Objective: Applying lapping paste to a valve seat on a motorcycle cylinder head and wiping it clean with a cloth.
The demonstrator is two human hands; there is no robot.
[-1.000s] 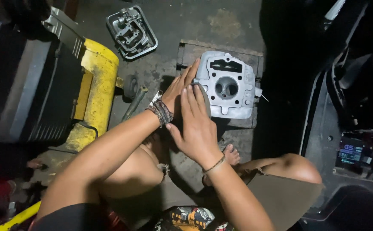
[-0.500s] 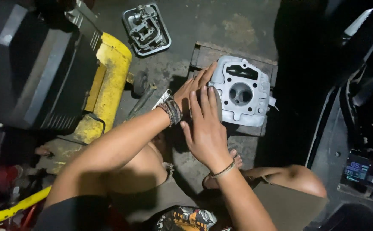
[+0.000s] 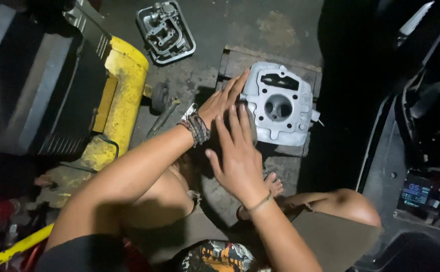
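head view — straight down, close over floor

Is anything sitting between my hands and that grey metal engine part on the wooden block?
Nothing visible does. The left hand already rests against the left edge of the grey engine part, and the right hand lies just beside it with its fingertips at that edge. The part sits on the wooden block.
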